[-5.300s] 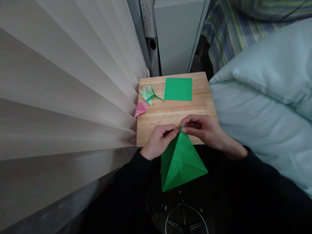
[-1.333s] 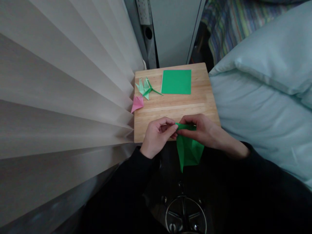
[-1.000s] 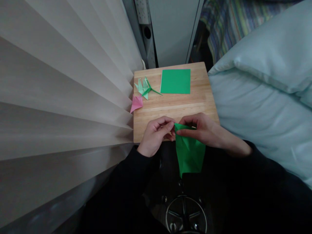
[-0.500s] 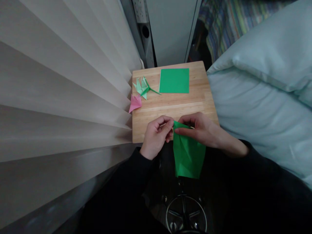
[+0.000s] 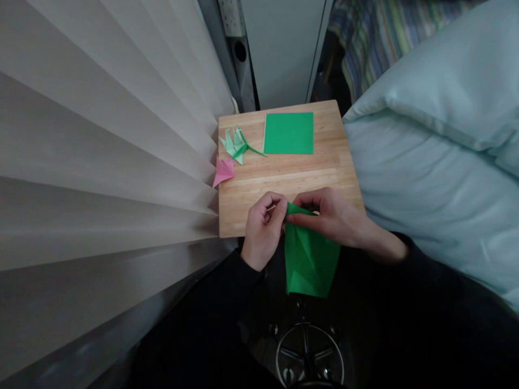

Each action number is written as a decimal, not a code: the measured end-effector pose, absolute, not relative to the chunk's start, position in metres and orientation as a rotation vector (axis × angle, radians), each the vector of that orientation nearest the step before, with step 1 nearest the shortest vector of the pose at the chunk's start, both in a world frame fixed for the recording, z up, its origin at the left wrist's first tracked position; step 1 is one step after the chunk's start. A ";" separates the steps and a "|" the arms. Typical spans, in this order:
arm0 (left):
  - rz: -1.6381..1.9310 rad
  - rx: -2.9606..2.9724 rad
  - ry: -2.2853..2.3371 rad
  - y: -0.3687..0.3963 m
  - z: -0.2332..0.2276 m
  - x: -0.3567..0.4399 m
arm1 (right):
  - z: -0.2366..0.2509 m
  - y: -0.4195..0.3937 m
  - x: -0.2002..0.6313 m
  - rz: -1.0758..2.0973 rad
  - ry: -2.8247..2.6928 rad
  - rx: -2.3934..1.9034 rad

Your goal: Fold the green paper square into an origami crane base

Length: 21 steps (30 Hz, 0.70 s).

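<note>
Mid-fold: your left hand (image 5: 263, 229) and right hand (image 5: 330, 216) both pinch the top corner of the green paper (image 5: 310, 259), hanging off the counter's (image 5: 284, 178) 6 o'clock edge. Next likely needs corners aligned, then creased.

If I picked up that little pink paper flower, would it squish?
Probably yes. The pink flower looks folded from thin paper with hollow points, so a firm pinch would likely crush it. It seems very light; a puff of air might slide it. It already hangs over the edge of the table, so a small push could tip it off.
</note>
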<state>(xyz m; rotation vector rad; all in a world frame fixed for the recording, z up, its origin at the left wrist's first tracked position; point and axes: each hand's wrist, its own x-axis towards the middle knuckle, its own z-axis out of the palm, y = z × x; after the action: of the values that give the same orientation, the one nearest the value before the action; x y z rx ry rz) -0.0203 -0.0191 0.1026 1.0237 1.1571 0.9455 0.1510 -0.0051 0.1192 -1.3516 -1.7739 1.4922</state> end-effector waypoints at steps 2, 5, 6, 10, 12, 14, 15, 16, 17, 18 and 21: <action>0.951 1.008 1.168 -0.020 0.102 -0.020 | 0.119 -0.005 0.151 1.504 -1.776 -1.365; 0.997 0.999 1.185 -0.021 0.100 -0.020 | 0.119 -0.005 0.150 1.495 -1.778 -1.355; 1.013 1.007 1.197 -0.021 0.099 -0.020 | 0.119 -0.005 0.151 1.486 -1.775 -1.339; 1.006 1.032 1.220 -0.019 0.099 -0.022 | 0.116 -0.003 0.153 1.465 -1.745 -1.296; 0.978 1.016 1.183 -0.018 0.099 -0.023 | 0.115 -0.002 0.155 1.477 -1.724 -1.289; 0.950 1.007 1.144 -0.016 0.099 -0.025 | 0.114 0.000 0.157 1.490 -1.697 -1.289; 0.934 1.011 1.132 -0.016 0.099 -0.026 | 0.114 0.000 0.157 1.489 -1.689 -1.294; 0.918 1.017 1.124 -0.015 0.099 -0.026 | 0.113 0.001 0.157 1.485 -1.688 -1.300; 0.902 1.022 1.119 -0.015 0.099 -0.027 | 0.113 0.001 0.158 1.475 -1.693 -1.303; 0.886 1.023 1.116 -0.014 0.099 -0.027 | 0.112 0.001 0.158 1.450 -1.704 -1.307; 0.893 1.015 1.114 -0.012 0.099 -0.027 | 0.112 0.000 0.157 1.147 -1.764 -1.357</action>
<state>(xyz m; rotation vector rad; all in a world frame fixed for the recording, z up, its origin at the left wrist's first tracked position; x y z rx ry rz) -0.0269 -0.0118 0.0988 1.0149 1.1144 0.8932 0.1575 -0.0002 0.1122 -1.3574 -1.7638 1.1474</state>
